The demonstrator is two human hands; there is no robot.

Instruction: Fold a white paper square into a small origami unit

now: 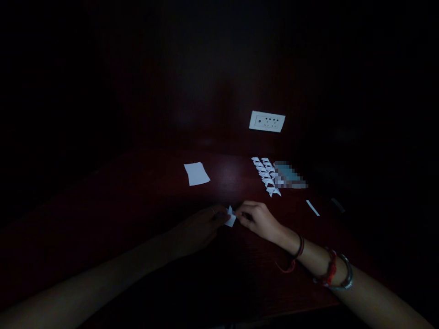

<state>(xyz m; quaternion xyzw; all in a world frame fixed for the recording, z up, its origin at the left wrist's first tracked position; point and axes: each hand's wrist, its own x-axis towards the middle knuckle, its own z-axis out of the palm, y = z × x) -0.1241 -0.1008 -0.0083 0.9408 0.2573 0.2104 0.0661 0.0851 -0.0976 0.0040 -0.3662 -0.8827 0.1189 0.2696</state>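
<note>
A small folded piece of white paper [231, 219] is held between my two hands, just above the dark red table. My left hand [205, 225], in deep shade, pinches its left side. The fingers of my right hand [255, 217] are closed at its upper right edge. A pointed flap sticks up from the top of the paper. Beyond my hands lies a stack of white paper sheets [196, 174]. Two rows of folded white paper pieces [265, 176] lie farther right.
A blurred bluish flat object [291, 174] lies against the folded pieces. A thin white strip [313, 208] and a dim dark strip [338, 204] are on the right of the table [154, 187]. A white socket panel [267, 121] sits on the wall behind.
</note>
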